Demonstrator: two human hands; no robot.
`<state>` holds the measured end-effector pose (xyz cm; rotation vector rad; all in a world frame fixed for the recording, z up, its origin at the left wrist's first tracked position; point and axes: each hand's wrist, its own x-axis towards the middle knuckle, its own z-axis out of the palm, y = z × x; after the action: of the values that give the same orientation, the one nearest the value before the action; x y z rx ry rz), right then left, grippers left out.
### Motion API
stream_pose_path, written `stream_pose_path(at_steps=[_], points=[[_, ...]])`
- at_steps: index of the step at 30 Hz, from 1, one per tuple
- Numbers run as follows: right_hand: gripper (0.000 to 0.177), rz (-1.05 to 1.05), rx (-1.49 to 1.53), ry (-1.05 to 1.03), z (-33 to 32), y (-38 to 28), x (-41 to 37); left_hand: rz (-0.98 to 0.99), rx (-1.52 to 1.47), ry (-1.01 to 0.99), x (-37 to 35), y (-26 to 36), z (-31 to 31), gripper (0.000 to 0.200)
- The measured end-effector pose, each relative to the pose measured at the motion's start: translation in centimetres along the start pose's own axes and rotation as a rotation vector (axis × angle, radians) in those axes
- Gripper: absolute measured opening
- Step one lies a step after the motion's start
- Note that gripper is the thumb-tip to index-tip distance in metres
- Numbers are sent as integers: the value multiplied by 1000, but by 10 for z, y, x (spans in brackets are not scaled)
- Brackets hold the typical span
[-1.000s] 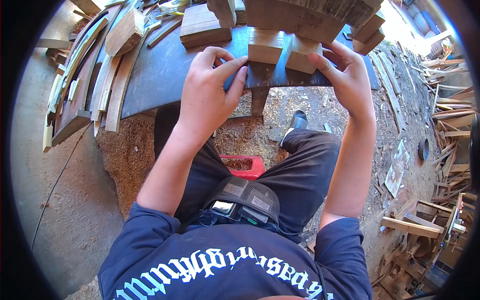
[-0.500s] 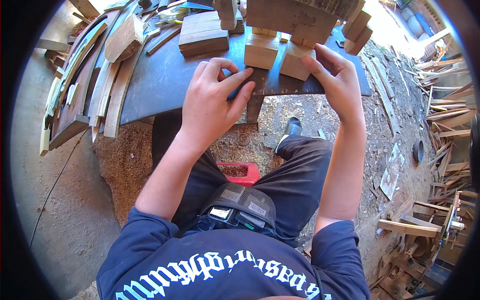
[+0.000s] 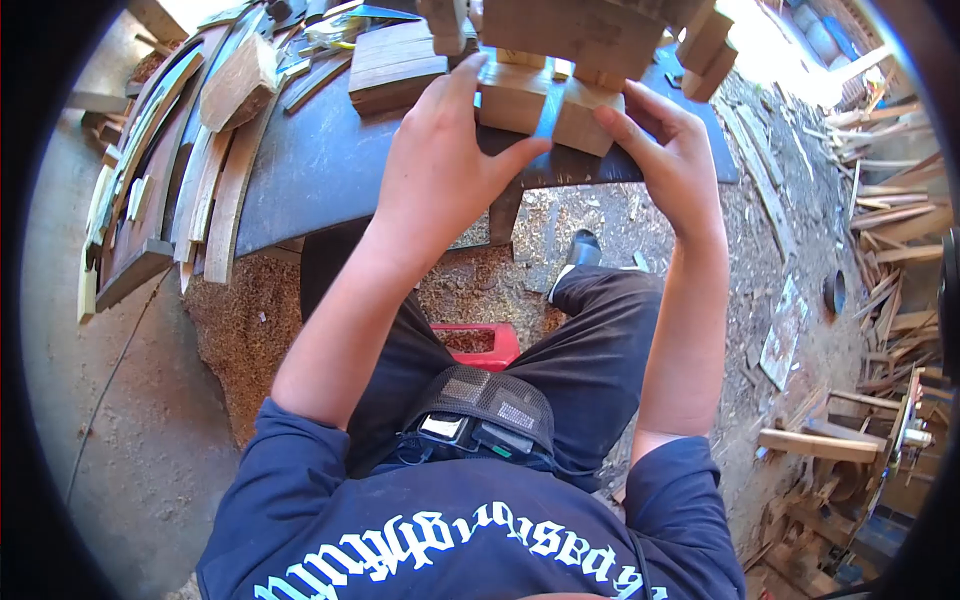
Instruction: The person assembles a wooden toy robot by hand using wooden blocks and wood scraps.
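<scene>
From my end I have two small blocks standing side by side near the front edge of the table (image 3: 310, 165): the left block (image 3: 512, 103) and the right block (image 3: 583, 122). That much looks done, in my judgement: both are on the table, below and in front of the heavy timber (image 3: 575, 35), as a pair. They are apart, with a narrow bright gap between them, and the right block sits a little turned against its neighbour, so I would not call them lined up. My left hand (image 3: 435, 150) is spread wide around the left block, index finger up by its far left corner and thumb reaching along its near side; I cannot tell how firmly it presses, if at all. My right hand (image 3: 680, 150) is much narrower, thumb against the right block near its outer corner and fingers curled behind, so I cannot tell whether it grips or merely steadies. I see no fastening on either block, and the view does not show me whether the timber bears on the pale pieces behind them. Off to the left, the wide block (image 3: 395, 75) lies on the table with neither hand on it, and the long strips (image 3: 225, 215) rest farther out.
</scene>
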<state>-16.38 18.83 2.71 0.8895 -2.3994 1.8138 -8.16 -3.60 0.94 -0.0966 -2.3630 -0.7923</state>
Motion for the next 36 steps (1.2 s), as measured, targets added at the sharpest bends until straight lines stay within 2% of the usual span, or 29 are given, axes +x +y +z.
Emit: stream_pose_path(at_steps=[1,4,5,7,9,14,20,29,33,36], points=[[49,-11,-23,3,0,0,0,-1,25,73,2,5,6,80],[49,-92,-64,59,1,8,0,-130,-44,-45,7,13,9,65],[49,-106,-85,78,2,8,0,-110,-21,3,5,8,12,60],[49,-153,-113,119,5,12,0,-122,-22,-28,4,1,10,59],[54,-122,-121,72,1,13,-2,-170,-24,-62,4,3,7,56],[55,-81,-23,41,4,15,-6,-139,32,-49,1,2,8,55],[58,-21,-193,62,5,6,-13,-130,-18,-30,-1,4,8,60],[65,-216,-415,201,8,9,-13,-232,-187,-74,0,7,2,67],[49,-172,-395,138,7,4,-14,-208,-222,-51,0,6,3,65],[60,-67,-364,142,8,1,-14,-208,-219,-60,0,2,2,64]])
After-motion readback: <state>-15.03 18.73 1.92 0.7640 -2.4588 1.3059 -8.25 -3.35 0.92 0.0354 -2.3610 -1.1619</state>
